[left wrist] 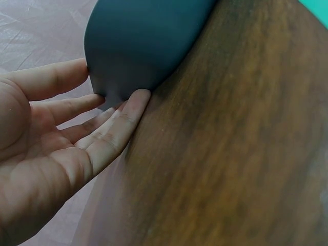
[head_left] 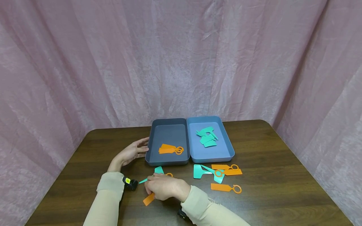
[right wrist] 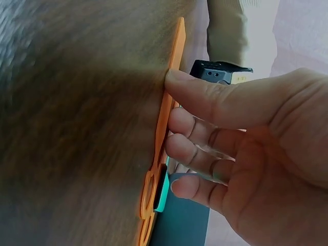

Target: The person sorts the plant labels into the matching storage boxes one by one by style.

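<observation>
In the head view my left hand (head_left: 135,153) touches the left wall of the dark grey tray (head_left: 167,164), its fingers extended against the side. The left wrist view shows those fingertips on the tray's outer corner (left wrist: 138,56). My right hand (head_left: 167,186) is low over the table in front of that tray. It pinches an orange plant label (right wrist: 169,107) with a ring end between thumb and fingers. A second orange ring (right wrist: 146,230) shows beyond it. Beneath and behind the hand lies a teal T-shaped plant label (head_left: 159,169), partly hidden.
Several orange labels (head_left: 167,148) lie in the dark grey tray. Beside it a blue tray (head_left: 210,159) holds several teal labels (head_left: 210,143). Right of my right hand, more teal labels (head_left: 198,171) and orange labels (head_left: 221,187) lie on the wooden table (head_left: 271,175). A pink curtain (head_left: 181,62) hangs behind.
</observation>
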Demonstrator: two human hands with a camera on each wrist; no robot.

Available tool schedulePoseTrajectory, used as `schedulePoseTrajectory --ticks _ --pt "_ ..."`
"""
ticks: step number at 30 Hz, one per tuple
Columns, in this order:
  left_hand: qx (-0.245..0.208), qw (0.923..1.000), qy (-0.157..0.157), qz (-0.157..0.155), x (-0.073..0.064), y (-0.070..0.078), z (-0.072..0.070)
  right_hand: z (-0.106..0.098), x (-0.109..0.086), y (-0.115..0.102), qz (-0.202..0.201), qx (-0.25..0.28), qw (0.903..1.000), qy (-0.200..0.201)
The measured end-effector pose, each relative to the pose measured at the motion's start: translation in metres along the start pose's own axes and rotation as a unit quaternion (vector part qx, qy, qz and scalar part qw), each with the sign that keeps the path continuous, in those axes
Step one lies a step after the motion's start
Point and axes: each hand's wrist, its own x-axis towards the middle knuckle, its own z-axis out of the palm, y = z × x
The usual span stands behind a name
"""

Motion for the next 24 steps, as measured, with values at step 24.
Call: schedulePoseTrajectory --ticks 24 --pt "-0.004 1.0 -0.002 0.0 0.001 -0.002 -0.001 -0.014 -0.007 0.02 0.062 0.024 0.9978 0.008"
